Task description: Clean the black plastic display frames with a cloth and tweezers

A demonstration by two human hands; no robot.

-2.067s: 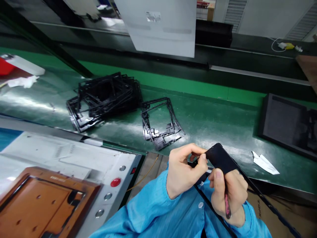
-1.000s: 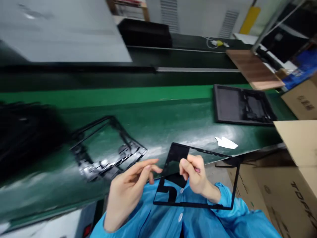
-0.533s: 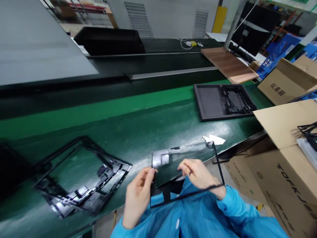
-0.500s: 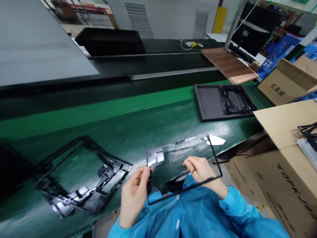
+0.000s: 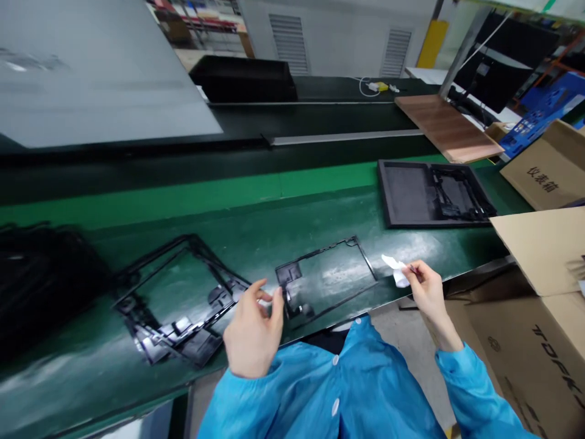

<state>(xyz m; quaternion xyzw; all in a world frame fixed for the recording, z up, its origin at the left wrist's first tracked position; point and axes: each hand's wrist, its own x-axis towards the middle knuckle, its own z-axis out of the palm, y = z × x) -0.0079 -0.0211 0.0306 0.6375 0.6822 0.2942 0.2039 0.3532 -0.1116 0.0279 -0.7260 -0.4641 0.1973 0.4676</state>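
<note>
A thin black rectangular plastic frame (image 5: 329,249) lies on the green work surface in front of me, with a wider panel at its left end. My left hand (image 5: 253,329) is beside that end, thumb and fingers apart and nothing held. To the right of the frame, my right hand (image 5: 427,292) pinches a crumpled white piece of paper or cloth (image 5: 399,272); which of the two I cannot tell. Left of my left hand, several similar black frames (image 5: 158,259) lie overlapping in a loose pile.
A dark blurred heap (image 5: 41,286) sits at the far left. A black foam tray (image 5: 406,195) holding black frames lies at the back right. Cardboard boxes (image 5: 503,341) stand on the right, near a wooden board (image 5: 450,128). The bench's front edge runs before my body.
The black frame, previously held up in my left hand, now lies on the surface. My right hand has moved right and taken up the white piece. My left hand has opened.
</note>
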